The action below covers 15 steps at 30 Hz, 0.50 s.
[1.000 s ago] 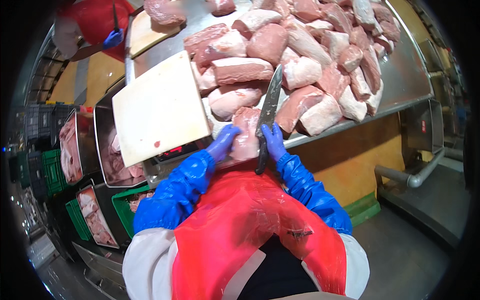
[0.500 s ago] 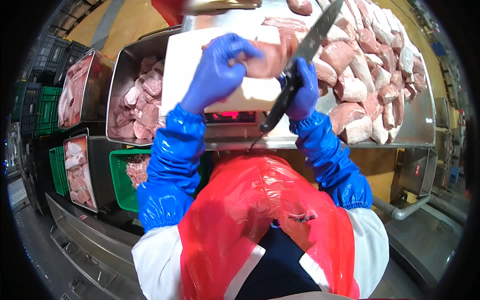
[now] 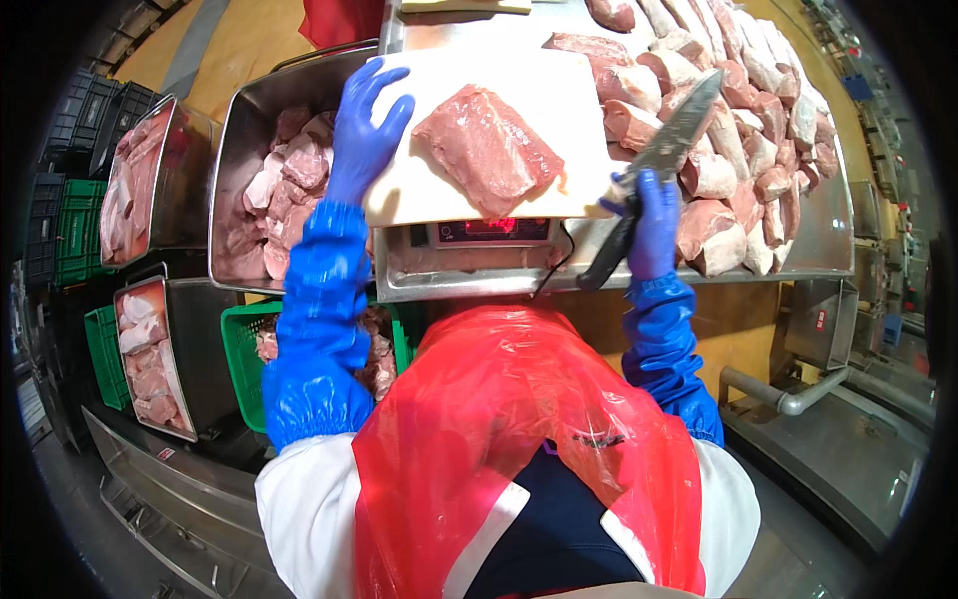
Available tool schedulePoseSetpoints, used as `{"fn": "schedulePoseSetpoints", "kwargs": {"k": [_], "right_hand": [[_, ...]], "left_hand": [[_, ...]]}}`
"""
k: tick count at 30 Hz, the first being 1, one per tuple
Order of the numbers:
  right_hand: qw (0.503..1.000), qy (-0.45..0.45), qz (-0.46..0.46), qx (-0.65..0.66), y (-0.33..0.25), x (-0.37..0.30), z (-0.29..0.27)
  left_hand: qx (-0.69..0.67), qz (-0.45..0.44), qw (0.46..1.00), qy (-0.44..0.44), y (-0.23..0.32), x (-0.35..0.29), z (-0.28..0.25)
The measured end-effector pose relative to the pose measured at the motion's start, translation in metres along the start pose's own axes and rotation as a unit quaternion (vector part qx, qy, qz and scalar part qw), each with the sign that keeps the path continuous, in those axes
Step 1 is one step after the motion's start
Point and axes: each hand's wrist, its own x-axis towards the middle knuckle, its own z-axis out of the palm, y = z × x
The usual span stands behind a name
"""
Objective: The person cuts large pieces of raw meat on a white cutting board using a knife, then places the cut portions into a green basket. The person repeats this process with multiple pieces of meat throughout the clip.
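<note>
A slab of raw pink meat (image 3: 486, 150) lies flat on a white cutting board (image 3: 399, 205), which rests over a scale with a lit red display (image 3: 491, 228). My left hand (image 3: 365, 130), in a blue glove, is at the board's left edge with fingers spread and nothing in them. In my right hand (image 3: 654, 228), also gloved, is a large knife (image 3: 679, 135). Its black handle sits in my closed fingers, and the blade points up and away over the meat pile, to the right of the board.
Many raw meat pieces (image 3: 733, 170) are heaped on the steel table (image 3: 823, 245) at right. A steel tub (image 3: 232, 215) of cut meat stands left of the board. Further left are two more meat-filled containers (image 3: 155, 354), and a green basket (image 3: 244, 369) sits below.
The meat has left my left hand and now lies on the board. That hand has moved left and opened. My right hand has shifted right and slightly down with the knife.
</note>
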Motion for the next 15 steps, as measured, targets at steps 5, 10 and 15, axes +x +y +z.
{"fn": "schedulePoseSetpoints", "kwargs": {"k": [5, 10, 15], "right_hand": [[0.992, -0.064, 0.042, -0.099, 0.04, 0.012, 0.022], [0.99, -0.087, -0.012, -0.112, 0.013, 0.064, 0.006], [0.985, -0.124, 0.096, -0.072, 0.011, 0.05, 0.017]], "left_hand": [[-0.31, -0.292, 0.893, -0.146, -0.003, -0.005, 0.079], [-0.164, -0.222, 0.96, -0.045, 0.013, -0.054, 0.069], [-0.024, -0.148, 0.989, -0.005, 0.035, -0.044, 0.025]]}}
